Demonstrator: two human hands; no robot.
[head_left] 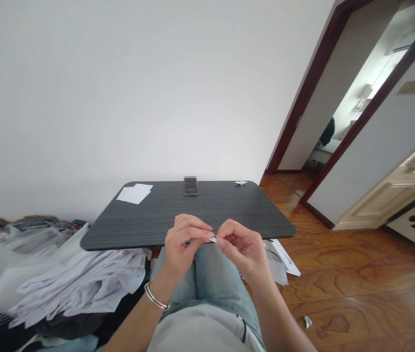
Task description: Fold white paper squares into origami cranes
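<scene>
Just past the near edge of the dark table (178,208), above my lap, both hands meet over a small piece of folded white paper (213,239). My left hand (185,242) pinches its left end between thumb and fingers, and a silver bracelet sits on that wrist. The right end is pinched by my right hand (242,244), with the fingers curled. Most of the paper is hidden by the fingertips, so its exact shape cannot be made out.
White paper sheets (134,193) lie at the table's back left. A phone (191,186) stands at the back middle, and a small folded paper figure (241,183) sits at the back right. Crumpled white cloth (82,283) is heaped at left; papers (282,259) lie right, below the table.
</scene>
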